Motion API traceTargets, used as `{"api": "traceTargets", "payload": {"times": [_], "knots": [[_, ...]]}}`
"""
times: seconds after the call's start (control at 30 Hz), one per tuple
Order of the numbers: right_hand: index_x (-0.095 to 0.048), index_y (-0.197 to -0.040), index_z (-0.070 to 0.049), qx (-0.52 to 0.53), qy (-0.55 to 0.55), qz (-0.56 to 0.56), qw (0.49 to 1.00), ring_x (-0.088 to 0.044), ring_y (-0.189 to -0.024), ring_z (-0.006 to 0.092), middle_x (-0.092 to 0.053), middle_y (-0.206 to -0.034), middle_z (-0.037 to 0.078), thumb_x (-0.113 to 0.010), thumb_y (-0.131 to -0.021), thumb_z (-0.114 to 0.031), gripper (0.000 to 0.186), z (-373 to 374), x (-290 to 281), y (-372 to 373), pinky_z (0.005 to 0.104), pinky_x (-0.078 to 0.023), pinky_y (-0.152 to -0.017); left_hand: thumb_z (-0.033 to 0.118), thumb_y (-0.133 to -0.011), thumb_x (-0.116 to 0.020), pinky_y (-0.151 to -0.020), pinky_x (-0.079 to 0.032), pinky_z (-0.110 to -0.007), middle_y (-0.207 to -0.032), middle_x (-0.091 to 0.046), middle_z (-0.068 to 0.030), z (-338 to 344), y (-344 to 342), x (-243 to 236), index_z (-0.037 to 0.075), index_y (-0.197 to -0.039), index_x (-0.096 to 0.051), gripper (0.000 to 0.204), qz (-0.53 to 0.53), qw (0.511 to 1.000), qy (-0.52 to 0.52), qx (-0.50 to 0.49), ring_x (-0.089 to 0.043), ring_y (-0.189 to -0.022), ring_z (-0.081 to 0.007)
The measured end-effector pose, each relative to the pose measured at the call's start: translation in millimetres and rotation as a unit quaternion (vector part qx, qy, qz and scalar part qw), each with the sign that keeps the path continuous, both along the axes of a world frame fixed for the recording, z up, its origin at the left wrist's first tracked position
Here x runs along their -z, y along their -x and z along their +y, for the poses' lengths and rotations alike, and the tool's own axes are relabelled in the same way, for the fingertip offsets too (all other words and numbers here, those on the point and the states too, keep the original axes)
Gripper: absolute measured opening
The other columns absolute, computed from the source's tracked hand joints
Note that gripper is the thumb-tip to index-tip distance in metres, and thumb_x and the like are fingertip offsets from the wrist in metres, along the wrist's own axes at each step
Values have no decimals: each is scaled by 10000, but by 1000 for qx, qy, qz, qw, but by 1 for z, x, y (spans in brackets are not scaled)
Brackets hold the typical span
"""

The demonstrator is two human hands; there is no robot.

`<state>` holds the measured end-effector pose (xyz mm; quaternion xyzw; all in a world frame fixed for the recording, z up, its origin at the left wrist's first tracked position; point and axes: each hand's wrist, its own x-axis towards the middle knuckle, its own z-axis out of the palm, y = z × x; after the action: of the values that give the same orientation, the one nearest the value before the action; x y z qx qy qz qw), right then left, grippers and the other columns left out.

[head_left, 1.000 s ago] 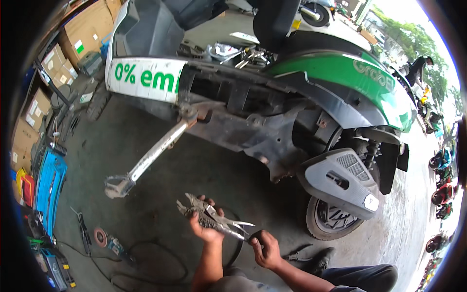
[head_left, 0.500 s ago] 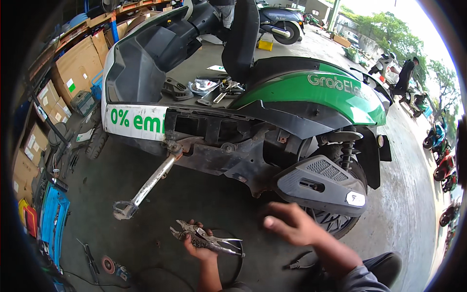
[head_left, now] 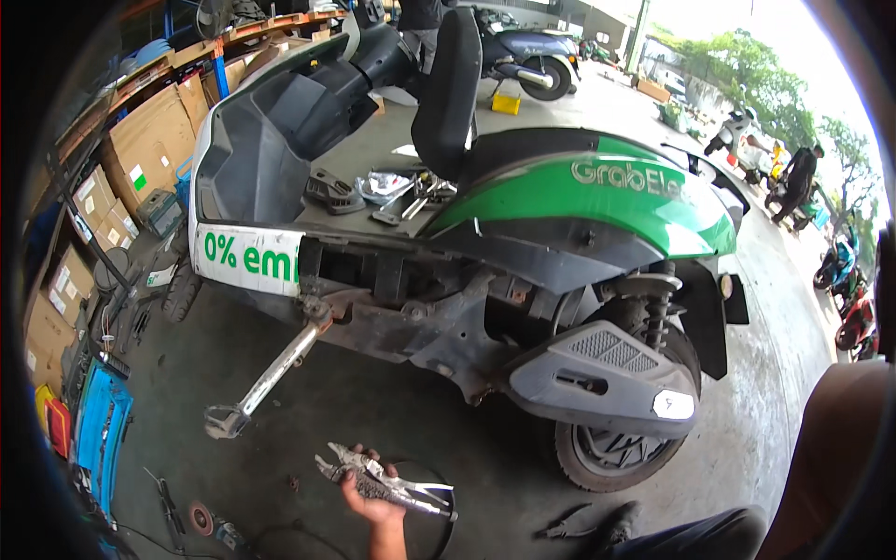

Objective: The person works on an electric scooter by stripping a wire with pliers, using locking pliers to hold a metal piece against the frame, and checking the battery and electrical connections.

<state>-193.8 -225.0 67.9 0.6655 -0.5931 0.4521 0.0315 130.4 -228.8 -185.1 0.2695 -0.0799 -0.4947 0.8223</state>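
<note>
Left grip (head_left: 378, 504), low centre of frame: palm up, closed round metal locking pliers (head_left: 373, 486), thumb on the near side, fingers curled over the far side. Held about the middle of the body, probably for balance and to leave the handles unsqueezed. Nose points left, jaws parted; handles splay toward the right. Look: dull silver, grimy, the body rough-textured, handles brighter.

Right grip: out of view, cannot tell whether wide or narrow. A blurred bare arm (head_left: 831, 457), apparently the right one, fills the lower right edge.

Next out, on the dark floor (head_left: 373, 401): second pliers (head_left: 566, 525) near the black shoe (head_left: 621, 525), low and right of centre; likely laid there for easy reach. Angle grinder (head_left: 229, 535) lower left, perhaps set aside from the working spot.

Beyond, across mid-frame: green-and-black scooter (head_left: 560, 203). Side stand (head_left: 280, 373) slants toward lower left, seemingly swung out as a prop; ground contact unclear.
</note>
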Motion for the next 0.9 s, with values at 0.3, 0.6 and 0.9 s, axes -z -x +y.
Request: {"api": "traceTargets", "payload": {"times": [0.3,0.6,0.9], "knots": [[-521,-1167,52,57,-69,-5,996,-606,-942,226,-609,-1090,149,-496,-933,-379,491,28,20,4,347,-468,-832,328,-867,-481,-557,-530,-308,-1167,-538,-50,4,12,-16,49,-1231,-469,459,-11,1000,9,-9,-528,-967,-159],[-527,-1166,50,108,-59,23,992,-606,-936,223,-611,-1091,144,-505,-933,-323,441,60,17,22,338,-469,-829,333,-848,-490,-593,-533,-318,-1140,-544,-74,12,14,-16,48,-1239,-481,484,-8,1000,-3,-2,-529,-969,-169],[-534,-1166,48,130,-76,71,986,-606,-930,220,-613,-1092,139,-514,-932,-267,393,68,20,34,328,-470,-826,316,-822,-506,-614,-501,-326,-1023,-545,-110,7,11,-15,-18,-1195,-511,501,-6,999,25,30,-527,-950,-190]]}}
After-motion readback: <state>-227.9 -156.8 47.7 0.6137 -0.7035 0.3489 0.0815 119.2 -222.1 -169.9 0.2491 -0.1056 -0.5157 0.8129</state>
